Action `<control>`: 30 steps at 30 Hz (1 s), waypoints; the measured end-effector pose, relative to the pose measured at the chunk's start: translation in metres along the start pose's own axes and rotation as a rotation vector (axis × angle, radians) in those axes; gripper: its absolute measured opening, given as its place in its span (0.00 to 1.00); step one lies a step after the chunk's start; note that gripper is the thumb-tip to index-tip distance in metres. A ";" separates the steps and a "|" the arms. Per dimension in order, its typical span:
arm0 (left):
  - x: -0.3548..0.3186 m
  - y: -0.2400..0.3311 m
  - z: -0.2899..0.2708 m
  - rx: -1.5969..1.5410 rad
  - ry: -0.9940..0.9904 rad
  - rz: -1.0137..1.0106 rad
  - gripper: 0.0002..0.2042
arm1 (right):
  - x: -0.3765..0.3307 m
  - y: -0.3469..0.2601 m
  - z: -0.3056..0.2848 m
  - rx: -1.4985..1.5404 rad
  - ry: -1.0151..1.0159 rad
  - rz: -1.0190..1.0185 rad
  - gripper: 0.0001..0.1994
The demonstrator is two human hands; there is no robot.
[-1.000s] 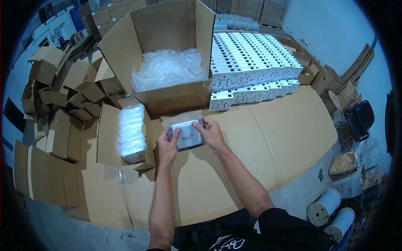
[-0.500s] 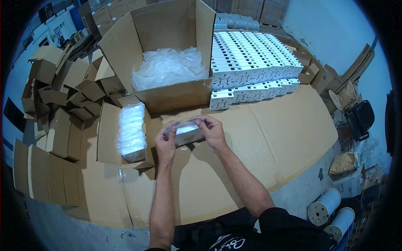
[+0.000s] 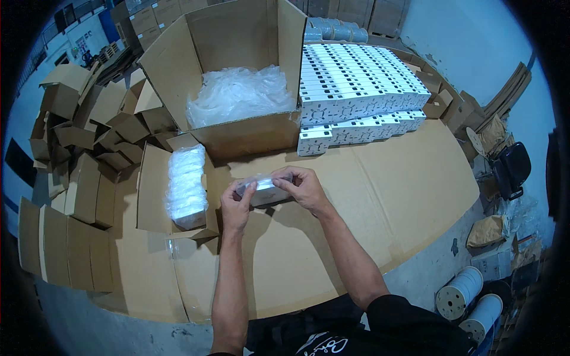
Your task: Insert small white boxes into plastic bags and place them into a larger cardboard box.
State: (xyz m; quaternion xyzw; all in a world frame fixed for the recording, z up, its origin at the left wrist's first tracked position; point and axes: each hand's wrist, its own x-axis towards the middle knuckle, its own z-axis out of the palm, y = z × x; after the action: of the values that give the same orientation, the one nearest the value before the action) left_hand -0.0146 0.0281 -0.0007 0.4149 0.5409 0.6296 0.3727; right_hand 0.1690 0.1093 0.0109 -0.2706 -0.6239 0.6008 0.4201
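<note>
A small white box [image 3: 265,194] in a clear plastic bag is held above the cardboard-covered table, between my two hands. My left hand [image 3: 236,204] grips its left end, thumb on top. At the other end, my right hand [image 3: 301,187] pinches the plastic with thumb and fingers. To the left stands an open brown carton [image 3: 155,193] with a row of plastic-wrapped boxes [image 3: 187,187] inside. Behind my hands, a large open carton [image 3: 255,137] holds a heap of clear plastic bags [image 3: 243,95].
Stacked white boxes [image 3: 362,89] fill the back right of the table [image 3: 380,196]. Folded brown cartons [image 3: 101,124] pile up at the left, with more upright cartons [image 3: 65,246] nearer. Cable spools [image 3: 460,292] and a black chair [image 3: 512,169] stand on the floor at right.
My right hand has shifted slightly right and its fingers have moved along the plastic. My left thumb now lies higher on the bag. The box stays in nearly the same place.
</note>
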 end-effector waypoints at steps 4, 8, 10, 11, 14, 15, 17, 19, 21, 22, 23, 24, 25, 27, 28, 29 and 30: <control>0.001 -0.005 0.007 -0.081 0.074 -0.068 0.10 | 0.003 0.022 0.002 -0.020 0.105 -0.049 0.06; -0.001 -0.006 0.012 -0.110 0.152 -0.007 0.11 | 0.002 0.010 0.018 0.020 0.225 -0.020 0.09; -0.001 -0.007 0.012 -0.104 0.159 -0.010 0.11 | 0.000 -0.001 0.023 0.155 0.275 -0.125 0.18; -0.001 -0.007 0.013 -0.100 0.163 -0.012 0.11 | 0.000 -0.004 0.021 0.153 0.277 -0.124 0.18; 0.000 -0.005 0.015 -0.093 0.174 -0.010 0.11 | -0.001 -0.012 0.004 0.140 0.087 -0.274 0.18; 0.000 -0.005 0.015 -0.093 0.174 -0.008 0.11 | -0.003 -0.013 -0.004 -0.013 -0.002 -0.271 0.17; 0.001 -0.005 0.014 -0.086 0.159 0.012 0.11 | -0.005 -0.017 -0.006 -0.166 -0.090 -0.266 0.16; -0.001 -0.004 0.013 -0.080 0.168 -0.015 0.11 | -0.008 -0.023 -0.001 -0.292 -0.100 -0.045 0.13; -0.003 0.003 0.014 -0.074 0.175 -0.040 0.11 | -0.007 -0.024 -0.001 -0.301 -0.088 -0.047 0.14; -0.005 0.007 0.015 -0.060 0.195 -0.020 0.10 | -0.007 -0.025 0.000 -0.308 -0.077 -0.049 0.15; -0.006 0.009 0.017 -0.047 0.214 -0.004 0.08 | -0.007 -0.025 0.000 -0.308 -0.077 -0.047 0.15; -0.007 0.011 0.021 -0.046 0.216 -0.007 0.08 | -0.007 -0.025 0.000 -0.277 -0.074 -0.022 0.15; -0.008 0.012 0.026 0.012 0.328 0.187 0.07 | -0.007 -0.024 0.000 -0.245 -0.072 0.003 0.15; -0.010 0.021 0.025 0.067 0.431 0.384 0.07 | -0.006 -0.023 -0.002 -0.253 -0.079 -0.010 0.15; -0.011 0.026 0.017 0.369 0.353 0.659 0.08 | -0.006 -0.022 -0.004 -0.260 -0.088 -0.022 0.15; -0.015 0.031 0.012 0.675 0.264 0.928 0.10 | -0.005 -0.021 -0.004 -0.259 -0.088 -0.022 0.15; -0.021 0.035 0.012 0.707 0.148 0.883 0.13 | -0.005 -0.021 -0.005 -0.260 -0.101 -0.021 0.15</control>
State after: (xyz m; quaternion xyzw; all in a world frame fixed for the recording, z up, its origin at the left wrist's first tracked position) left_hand 0.0038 0.0089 0.0327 0.6560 0.5184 0.5338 -0.1262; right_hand 0.1789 0.1048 0.0303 -0.2855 -0.7197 0.5235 0.3557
